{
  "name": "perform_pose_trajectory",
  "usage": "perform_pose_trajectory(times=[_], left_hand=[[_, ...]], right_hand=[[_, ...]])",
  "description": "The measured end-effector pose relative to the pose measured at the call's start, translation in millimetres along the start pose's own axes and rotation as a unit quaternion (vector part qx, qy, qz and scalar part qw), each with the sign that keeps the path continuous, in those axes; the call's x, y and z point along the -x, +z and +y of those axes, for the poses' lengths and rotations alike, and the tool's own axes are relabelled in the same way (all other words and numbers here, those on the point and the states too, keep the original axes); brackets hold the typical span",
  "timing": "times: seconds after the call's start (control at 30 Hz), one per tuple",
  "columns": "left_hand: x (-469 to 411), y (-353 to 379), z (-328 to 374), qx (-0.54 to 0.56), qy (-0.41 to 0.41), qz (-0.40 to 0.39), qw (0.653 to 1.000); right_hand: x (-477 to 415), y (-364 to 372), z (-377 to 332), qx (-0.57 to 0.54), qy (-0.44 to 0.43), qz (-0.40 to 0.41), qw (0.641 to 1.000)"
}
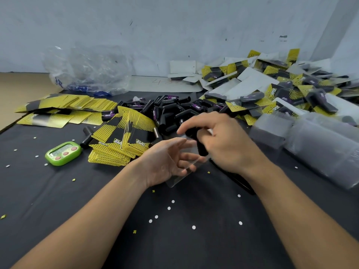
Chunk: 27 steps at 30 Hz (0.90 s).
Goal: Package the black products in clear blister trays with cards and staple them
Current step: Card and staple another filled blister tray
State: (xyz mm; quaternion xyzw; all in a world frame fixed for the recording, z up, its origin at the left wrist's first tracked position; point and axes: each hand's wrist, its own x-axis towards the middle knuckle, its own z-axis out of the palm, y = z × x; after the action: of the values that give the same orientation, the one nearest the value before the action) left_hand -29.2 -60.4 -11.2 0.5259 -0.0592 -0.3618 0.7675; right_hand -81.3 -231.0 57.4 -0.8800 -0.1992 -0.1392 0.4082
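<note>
Ahead of both hands: pile of black products [174, 109] bars forward reach.
Left of left hand [165, 162]: fanned cards [120, 140], green timer [63, 153].
Right of right hand [219, 144]: stacked clear blister trays [320, 148].
Behind the hands: open black tabletop [194, 249].

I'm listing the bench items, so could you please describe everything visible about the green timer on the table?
The green timer is a small rounded gadget in lime-green, plastic-looking casing, with a pale display too blurred to read and three pinkish round buttons beside it. It lies face up on the black table cover, left of the yellow-and-black card stack. A black tube ends by its far corner; contact unclear.
</note>
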Motion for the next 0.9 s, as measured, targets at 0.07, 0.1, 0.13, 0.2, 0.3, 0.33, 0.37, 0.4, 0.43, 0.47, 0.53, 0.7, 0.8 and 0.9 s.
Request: perform_pose_trajectory(times=[0.07, 0.1, 0.13, 0.2, 0.3, 0.33, 0.37, 0.4, 0.43, 0.47, 0.53, 0.7, 0.8, 0.9], left_hand=[[1.6, -0.6, -2.0, 0.011, 0.017, -0.010, 1.000], [2.4, -1.2, -2.6, 0.027, 0.029, -0.007, 0.999], [3.2, -2.1, -2.8, 0.038, 0.043, -0.001, 0.998], [4.3, -4.3, -3.4, 0.021, 0.072, 0.006, 0.997], [2.8, -6.6, -4.2, 0.015, 0.078, 0.002, 0.997], [2.2, -7.6, -4.6, 0.021, 0.073, 0.001, 0.997], [1.2, -9.0, -4.5, 0.029, 0.067, -0.003, 0.997], [1.2, -9.4, -4.0, 0.040, 0.061, -0.013, 0.997], [0.7, -9.3, -3.7, 0.052, 0.057, -0.022, 0.997], [0.0, -8.8, -4.1, 0.061, 0.059, -0.026, 0.996], [-1.4, -7.9, -6.1, 0.058, 0.078, 0.000, 0.995], [1.3, -6.2, -3.7, 0.062, 0.046, 0.002, 0.997], [0.1, -7.3, -3.3, 0.073, 0.021, 0.005, 0.997], [-1.6, -9.4, -3.1, 0.094, 0.009, -0.007, 0.996]], right_hand=[[3.0, 10.9, -5.1, 0.049, -0.028, -0.077, 0.995], [4.2, 16.9, -6.1, 0.053, -0.027, -0.089, 0.994], [5.3, 22.3, -6.0, 0.043, -0.014, -0.077, 0.996], [5.8, 29.1, -3.8, 0.049, 0.010, -0.014, 0.999], [5.4, 30.8, 0.3, 0.089, 0.020, 0.027, 0.996], [5.8, 30.9, 1.0, 0.097, 0.024, 0.037, 0.994], [6.2, 30.8, 1.6, 0.119, 0.028, 0.054, 0.991], [6.2, 30.4, 1.4, 0.162, 0.032, 0.072, 0.984], [5.9, 30.0, 1.3, 0.213, 0.038, 0.083, 0.973], [5.4, 28.9, 2.0, 0.251, 0.049, 0.078, 0.964], [5.0, 24.8, 3.3, 0.247, 0.079, 0.029, 0.965], [5.6, 15.3, 4.1, 0.190, 0.108, 0.002, 0.976], [5.0, 18.6, 5.2, 0.221, 0.113, 0.074, 0.966], [4.7, 26.3, 5.0, 0.270, 0.109, 0.128, 0.948]])
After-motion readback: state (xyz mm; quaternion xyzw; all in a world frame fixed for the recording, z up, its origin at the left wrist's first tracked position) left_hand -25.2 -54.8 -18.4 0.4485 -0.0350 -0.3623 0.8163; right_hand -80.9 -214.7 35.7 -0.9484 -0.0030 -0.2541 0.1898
